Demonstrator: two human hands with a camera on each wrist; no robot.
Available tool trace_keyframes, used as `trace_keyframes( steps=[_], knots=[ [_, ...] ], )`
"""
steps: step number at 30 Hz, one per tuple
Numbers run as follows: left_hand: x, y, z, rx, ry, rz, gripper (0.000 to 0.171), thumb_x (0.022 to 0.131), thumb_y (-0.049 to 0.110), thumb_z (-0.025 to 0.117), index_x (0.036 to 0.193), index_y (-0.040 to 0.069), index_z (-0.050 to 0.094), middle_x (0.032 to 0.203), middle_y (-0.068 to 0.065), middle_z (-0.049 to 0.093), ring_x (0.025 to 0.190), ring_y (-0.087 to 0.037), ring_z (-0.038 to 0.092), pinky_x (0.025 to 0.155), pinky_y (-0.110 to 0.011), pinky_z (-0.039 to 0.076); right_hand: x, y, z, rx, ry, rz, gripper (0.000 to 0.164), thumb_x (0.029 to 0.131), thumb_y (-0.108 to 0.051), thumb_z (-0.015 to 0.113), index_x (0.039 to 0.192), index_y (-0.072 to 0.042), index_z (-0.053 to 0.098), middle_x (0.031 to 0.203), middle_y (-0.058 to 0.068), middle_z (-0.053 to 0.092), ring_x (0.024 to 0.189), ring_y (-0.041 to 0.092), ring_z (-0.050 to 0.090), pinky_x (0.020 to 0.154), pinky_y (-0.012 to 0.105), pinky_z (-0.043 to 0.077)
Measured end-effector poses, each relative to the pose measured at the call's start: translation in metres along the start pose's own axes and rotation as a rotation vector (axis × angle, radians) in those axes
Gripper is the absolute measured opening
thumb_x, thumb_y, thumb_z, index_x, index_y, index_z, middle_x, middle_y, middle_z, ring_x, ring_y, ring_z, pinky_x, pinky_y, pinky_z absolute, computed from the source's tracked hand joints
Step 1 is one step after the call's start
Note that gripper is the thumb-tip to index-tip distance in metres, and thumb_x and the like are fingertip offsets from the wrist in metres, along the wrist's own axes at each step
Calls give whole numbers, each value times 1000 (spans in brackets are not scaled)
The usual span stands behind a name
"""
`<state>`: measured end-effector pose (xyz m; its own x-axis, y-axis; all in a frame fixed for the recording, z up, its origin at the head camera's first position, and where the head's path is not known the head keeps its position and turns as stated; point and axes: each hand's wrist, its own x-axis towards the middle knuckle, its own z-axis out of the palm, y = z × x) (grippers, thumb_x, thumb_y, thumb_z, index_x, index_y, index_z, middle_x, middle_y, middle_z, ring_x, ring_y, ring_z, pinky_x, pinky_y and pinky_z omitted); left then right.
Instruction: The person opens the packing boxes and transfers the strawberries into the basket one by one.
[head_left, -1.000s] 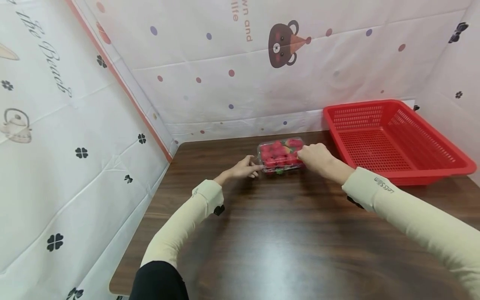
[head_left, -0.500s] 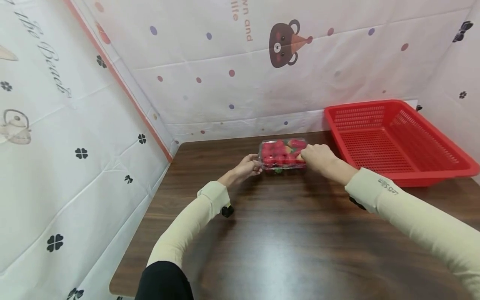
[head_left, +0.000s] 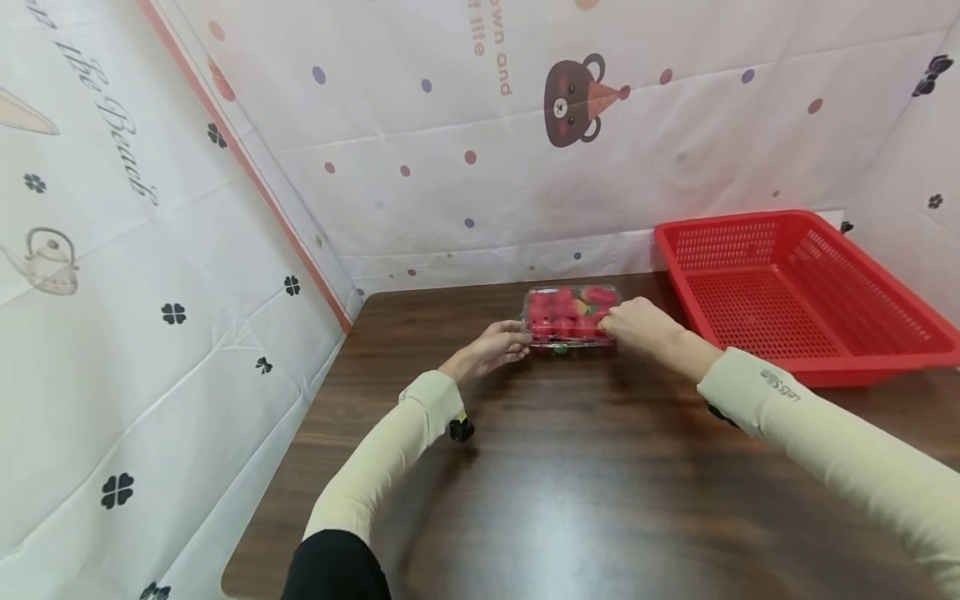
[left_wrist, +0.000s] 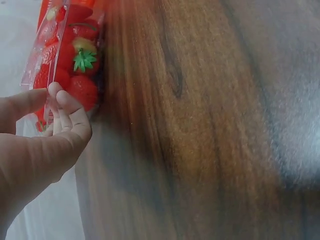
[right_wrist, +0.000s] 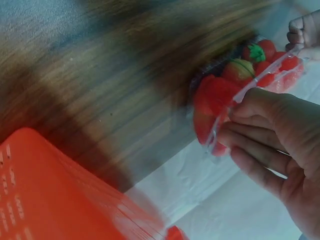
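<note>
A clear plastic box of strawberries sits near the table's back edge. At its left end my left hand pinches the rim between thumb and fingertips; the left wrist view shows this hand at the lid's edge. On the opposite end, my right hand holds the rim too, with thumb and fingers on the clear edge in the right wrist view. Red strawberries, some with green leaves, show through the plastic. Part of the box's right end is hidden behind my right hand.
A large red perforated basket stands to the right of the box, close to my right forearm. The dark wooden table stretches out in front. White printed cloth hangs behind the table and along its sides.
My left hand has gone from lying against the box's left corner with spread fingers to pinching its rim. The right hand keeps its hold; the head view has shifted slightly.
</note>
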<state>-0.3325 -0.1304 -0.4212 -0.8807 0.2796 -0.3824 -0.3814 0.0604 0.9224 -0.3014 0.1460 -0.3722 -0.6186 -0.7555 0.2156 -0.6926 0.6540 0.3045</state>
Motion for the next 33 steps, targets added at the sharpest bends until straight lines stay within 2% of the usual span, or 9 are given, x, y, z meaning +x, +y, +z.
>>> trace_keyframes(
  steps=[4, 7, 9, 12, 16, 22, 27, 31, 33],
  knots=[
    [-1, 0, 4, 83, 18, 71, 43, 101, -1, 57, 142, -9, 48, 98, -3, 61, 77, -11, 59, 88, -31, 52, 1, 3, 6, 18, 25, 4, 13, 74, -3, 78, 71, -12, 70, 67, 7, 70, 58, 24, 60, 67, 42, 56],
    [-4, 0, 10, 152, 76, 152, 34, 98, -4, 58, 130, -14, 56, 93, -4, 63, 75, -11, 62, 93, -36, 57, 2, 5, 7, 17, 32, 5, 15, 70, -6, 80, 67, -13, 68, 65, 6, 69, 60, 25, 61, 73, 44, 51],
    [-6, 0, 12, 194, 127, 175, 29, 97, -4, 61, 124, -14, 62, 89, -5, 66, 74, -11, 64, 94, -39, 58, 3, 7, 7, 34, 31, 16, 17, 69, -7, 81, 65, -14, 66, 63, 6, 68, 59, 26, 60, 74, 44, 49],
    [-9, 1, 14, 233, 183, 161, 26, 95, -2, 64, 121, -9, 67, 87, -6, 69, 74, -12, 66, 93, -41, 59, 6, 9, 6, 96, 6, 60, 23, 70, -8, 81, 61, -14, 61, 59, 4, 63, 53, 24, 54, 64, 44, 51],
    [-10, 4, 17, 269, 210, 139, 27, 93, 0, 67, 120, -7, 68, 87, -5, 70, 75, -13, 68, 93, -41, 59, 9, 13, 3, 203, -56, 148, 33, 73, -10, 83, 57, -15, 54, 55, 2, 55, 52, 19, 45, 51, 41, 48],
    [-9, 8, 21, 305, 228, 140, 26, 94, 3, 69, 117, -6, 67, 84, -3, 69, 84, -21, 72, 95, -43, 58, 22, 26, -22, 279, -109, 254, 38, 79, -14, 80, 58, -15, 48, 55, 1, 49, 55, 17, 41, 53, 38, 44],
    [-6, 10, 24, 233, 221, 119, 27, 95, 1, 67, 120, -9, 64, 80, -3, 66, 73, -14, 68, 98, -43, 56, 29, 39, -45, 239, -92, 385, 34, 83, -15, 73, 60, -14, 48, 57, 2, 47, 58, 20, 48, 52, 42, 49],
    [-3, 7, 25, 39, 194, 86, 31, 95, -7, 62, 125, -14, 58, 83, -6, 62, 73, -13, 67, 103, -43, 53, 29, 47, -49, 278, 24, 545, 35, 88, -12, 59, 56, -13, 45, 54, 0, 38, 57, 21, 43, 45, 39, 42],
    [-3, 4, 26, -40, 202, 68, 33, 95, -10, 60, 127, -15, 56, 88, -8, 62, 78, -15, 67, 104, -43, 52, 29, 49, -48, 341, 67, 595, 29, 90, -13, 56, 61, -8, 54, 57, 5, 46, 59, 23, 48, 47, 39, 42]
  ],
)
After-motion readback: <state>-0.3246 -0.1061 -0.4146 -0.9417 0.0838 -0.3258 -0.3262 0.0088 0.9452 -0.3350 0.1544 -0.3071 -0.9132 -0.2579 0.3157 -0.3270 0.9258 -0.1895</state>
